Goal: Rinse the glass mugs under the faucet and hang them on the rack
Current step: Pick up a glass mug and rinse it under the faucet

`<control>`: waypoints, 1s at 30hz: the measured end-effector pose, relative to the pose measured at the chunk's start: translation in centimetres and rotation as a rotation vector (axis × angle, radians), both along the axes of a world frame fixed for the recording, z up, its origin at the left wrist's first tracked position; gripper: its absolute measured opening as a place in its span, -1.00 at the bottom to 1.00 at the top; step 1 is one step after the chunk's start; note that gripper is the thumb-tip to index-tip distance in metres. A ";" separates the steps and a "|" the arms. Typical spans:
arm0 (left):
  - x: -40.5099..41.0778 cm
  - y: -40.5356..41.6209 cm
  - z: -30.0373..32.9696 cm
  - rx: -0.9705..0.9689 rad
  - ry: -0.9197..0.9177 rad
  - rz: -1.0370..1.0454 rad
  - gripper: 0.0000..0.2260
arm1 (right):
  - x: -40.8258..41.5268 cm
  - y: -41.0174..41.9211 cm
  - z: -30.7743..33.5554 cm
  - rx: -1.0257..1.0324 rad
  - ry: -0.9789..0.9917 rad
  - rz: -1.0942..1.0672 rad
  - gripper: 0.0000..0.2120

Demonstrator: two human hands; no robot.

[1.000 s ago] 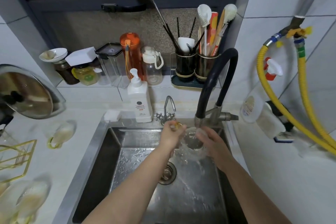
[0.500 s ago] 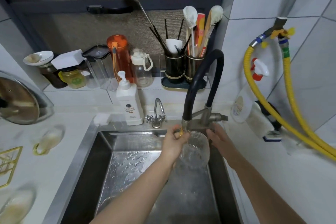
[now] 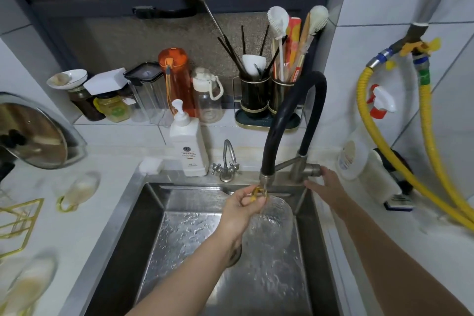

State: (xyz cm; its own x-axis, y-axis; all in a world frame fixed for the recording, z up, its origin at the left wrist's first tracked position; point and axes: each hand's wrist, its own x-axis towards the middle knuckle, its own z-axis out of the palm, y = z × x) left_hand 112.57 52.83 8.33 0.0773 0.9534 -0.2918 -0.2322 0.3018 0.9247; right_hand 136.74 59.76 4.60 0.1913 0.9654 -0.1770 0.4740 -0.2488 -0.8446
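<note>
The white pump bottle at the sink's back rim carries a round dark emblem and lines of small print, too fine to read. A clear spray bottle on the counter by the right wall has a pale oval label, equally unreadable, and the yellow jar on the back ledge shows a green mark that cannot be made out.

The left hand has its fingers and thumb curled round the gold handle of a clear ribbed glass mug, held over the right half of the steel sink. The mug hangs just right of and below that hand, tilted, its handle touching or nearly touching the faucet nozzle of the black-hosed faucet. Water runs over the glass and sheets across the sink floor.

The right hand rests at the faucet lever by the sink's back right corner, fingers loosely bent against its end; whether they actually grip it cannot be told.

On the counter left of the sink lie more gold-handled mugs: one near the sink's back left corner, another blurred at the counter's front edge. The gold wire rack stands at the counter's left edge.
</note>
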 end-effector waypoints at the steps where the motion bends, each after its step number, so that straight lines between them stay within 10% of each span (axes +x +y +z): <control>1: -0.1 0.0 -0.1 -0.007 0.011 0.011 -0.70 | -0.2 -0.1 0.0 0.036 -0.019 0.006 -0.43; 11: 0.3 0.4 0.1 -0.134 -0.080 0.120 -0.76 | -3.4 -4.2 1.4 0.006 -0.021 0.131 -0.38; 20: -1.7 -0.6 0.2 -0.255 -0.066 0.121 -0.92 | -10.3 -13.6 2.0 -0.005 0.404 0.223 -0.44; 30: -6.3 -3.9 -0.4 -0.014 0.337 -0.196 -0.50 | -15.4 -16.0 1.4 -0.095 0.454 -0.136 -0.60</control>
